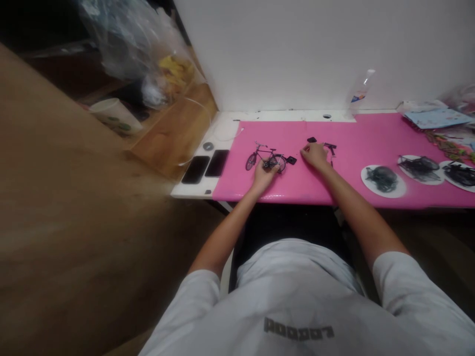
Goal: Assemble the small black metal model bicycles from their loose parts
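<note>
A small model bicycle (261, 152) with dark wheels and frame stands over the pink table cover, its handlebar to the left. My left hand (264, 175) is closed round its lower rear part, near the pedals and back wheel. A black square piece (292, 160) sits just behind the rear wheel; whether it is joined to the bicycle I cannot tell. To the right, my right hand (314, 154) has its thumb and fingertips pinched together, and what they hold is too small to make out. Beyond that hand lie another black piece (311, 140) and some thin dark parts (330, 146).
White plates (365, 187) with dark parts line the right side. Two dark phones (196, 169) lie at the table's left end. A clear bottle (361, 91) stands by the white wall. Papers (438, 118) and colourful parts fill the far right; a paper cup (115, 116) lies left.
</note>
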A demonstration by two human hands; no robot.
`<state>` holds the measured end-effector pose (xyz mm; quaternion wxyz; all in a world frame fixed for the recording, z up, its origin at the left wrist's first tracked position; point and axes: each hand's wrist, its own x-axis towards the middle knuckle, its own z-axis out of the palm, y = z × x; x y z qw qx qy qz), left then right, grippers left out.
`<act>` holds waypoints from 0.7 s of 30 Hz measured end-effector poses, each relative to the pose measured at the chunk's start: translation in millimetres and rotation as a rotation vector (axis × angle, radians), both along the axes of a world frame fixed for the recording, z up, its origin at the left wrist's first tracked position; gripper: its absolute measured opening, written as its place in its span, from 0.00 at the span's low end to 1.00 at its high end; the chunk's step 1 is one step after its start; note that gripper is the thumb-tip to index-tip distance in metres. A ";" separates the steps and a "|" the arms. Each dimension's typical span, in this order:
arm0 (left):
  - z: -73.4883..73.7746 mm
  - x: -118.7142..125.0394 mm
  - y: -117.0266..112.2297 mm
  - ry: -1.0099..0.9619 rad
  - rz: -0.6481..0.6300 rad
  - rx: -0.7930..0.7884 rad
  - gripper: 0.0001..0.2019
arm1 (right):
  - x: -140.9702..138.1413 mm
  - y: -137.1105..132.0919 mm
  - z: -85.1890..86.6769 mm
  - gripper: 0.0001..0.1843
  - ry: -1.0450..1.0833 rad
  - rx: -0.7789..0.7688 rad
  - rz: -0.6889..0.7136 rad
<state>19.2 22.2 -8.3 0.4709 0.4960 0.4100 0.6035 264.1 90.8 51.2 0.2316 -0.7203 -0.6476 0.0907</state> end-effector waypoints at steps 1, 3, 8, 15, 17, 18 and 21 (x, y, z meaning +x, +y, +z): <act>0.7 0.2 -0.5 -0.007 -0.002 -0.011 0.26 | -2.1 0.1 -1.5 0.12 0.012 0.010 0.004; 2.8 0.7 -1.6 -0.022 -0.003 -0.030 0.27 | -5.4 0.1 -3.5 0.10 0.016 0.030 0.021; 16.5 -1.6 -4.0 -0.048 0.012 -0.026 0.28 | -8.9 -7.1 -3.3 0.11 -0.080 0.045 0.055; 54.3 -23.3 -4.6 -0.044 0.042 -0.002 0.32 | 0.0 -24.7 -0.3 0.11 -0.006 0.095 0.092; 62.7 -27.6 -5.7 -0.030 0.050 0.019 0.33 | 2.1 -29.3 5.4 0.11 0.076 0.173 0.148; 66.2 -28.6 -6.9 -0.026 0.048 0.023 0.33 | 2.2 -32.7 10.0 0.11 0.126 0.216 0.188; 76.1 -26.9 -14.4 -0.018 0.020 0.013 0.35 | -2.7 -50.9 31.4 0.12 0.312 0.300 0.312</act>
